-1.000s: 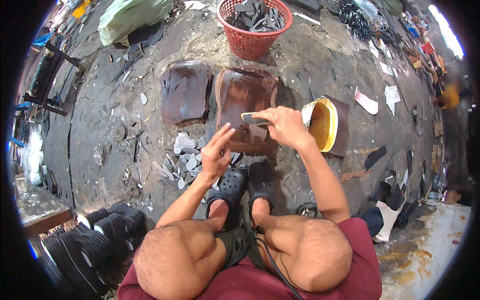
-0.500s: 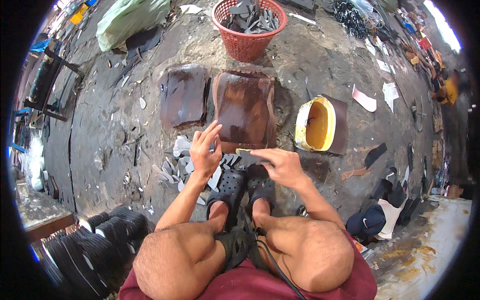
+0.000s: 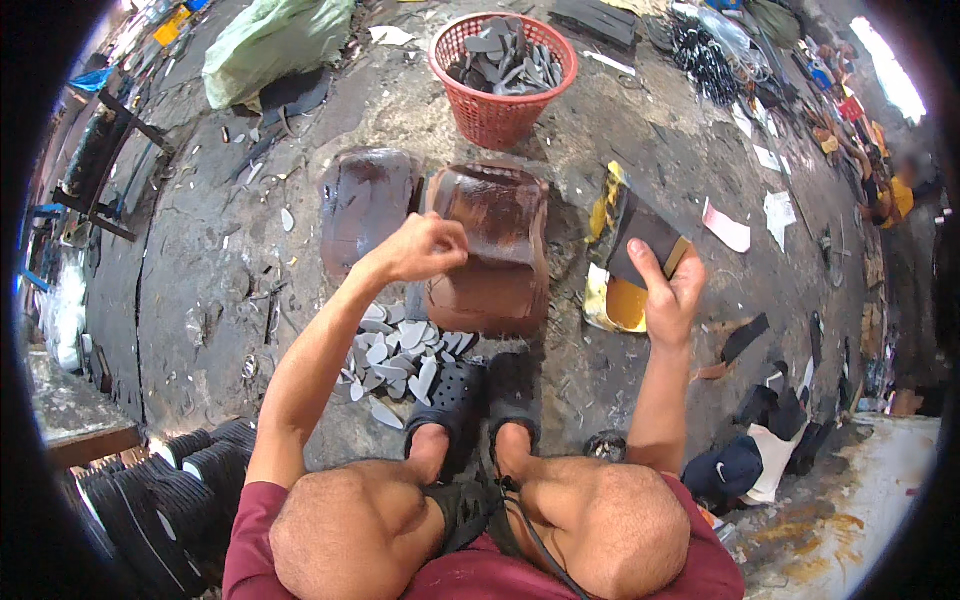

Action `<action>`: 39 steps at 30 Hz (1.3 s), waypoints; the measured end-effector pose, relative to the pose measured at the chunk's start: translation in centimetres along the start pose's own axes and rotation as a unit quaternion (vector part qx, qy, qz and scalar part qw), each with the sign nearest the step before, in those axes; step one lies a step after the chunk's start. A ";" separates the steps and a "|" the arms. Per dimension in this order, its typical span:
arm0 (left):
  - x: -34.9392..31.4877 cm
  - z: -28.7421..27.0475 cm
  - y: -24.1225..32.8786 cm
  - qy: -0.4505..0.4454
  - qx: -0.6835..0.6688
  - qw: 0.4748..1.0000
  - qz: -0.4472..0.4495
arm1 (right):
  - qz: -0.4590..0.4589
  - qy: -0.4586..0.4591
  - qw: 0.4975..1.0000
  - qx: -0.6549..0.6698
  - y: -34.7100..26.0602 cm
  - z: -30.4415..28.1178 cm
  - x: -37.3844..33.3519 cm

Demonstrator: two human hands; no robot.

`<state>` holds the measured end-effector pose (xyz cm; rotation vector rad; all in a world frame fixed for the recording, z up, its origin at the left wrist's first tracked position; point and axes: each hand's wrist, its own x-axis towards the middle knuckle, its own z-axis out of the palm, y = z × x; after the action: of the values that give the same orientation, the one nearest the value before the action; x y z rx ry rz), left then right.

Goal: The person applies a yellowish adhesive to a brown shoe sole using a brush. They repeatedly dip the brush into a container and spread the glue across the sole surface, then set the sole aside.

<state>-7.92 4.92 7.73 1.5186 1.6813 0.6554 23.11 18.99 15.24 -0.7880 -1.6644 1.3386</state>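
Scraper point(image 3: 643, 232), probably light and stiff, is aptly edge-gripped by the right hand point(image 3: 675, 300); left hand point(image 3: 420, 250) is curled, contents hidden.

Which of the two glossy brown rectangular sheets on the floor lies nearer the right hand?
The right brown sheet, pictured below the red plastic basket; the left brown sheet lies farther from the right hand.
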 end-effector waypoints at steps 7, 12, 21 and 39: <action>-1.8 -7.4 0.1 0.514 0.322 0.785 0.128 | -0.008 0.054 0.999 -0.001 0.7 1.1 -0.6; -4.0 -5.9 -6.8 0.487 0.449 0.742 0.102 | 0.003 0.020 1.000 -0.013 1.5 0.8 -0.5; -8.6 4.4 -16.8 0.407 0.441 0.799 -0.012 | 0.016 -0.015 0.999 -0.043 1.9 1.3 -0.8; -10.1 4.5 -17.8 0.415 0.476 0.774 -0.054 | 0.033 -0.037 0.997 -0.054 3.0 3.1 -0.1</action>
<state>-14.79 -8.29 -6.96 1.8788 3.0916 0.4173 20.27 18.20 12.08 -0.8720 -1.7941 1.3470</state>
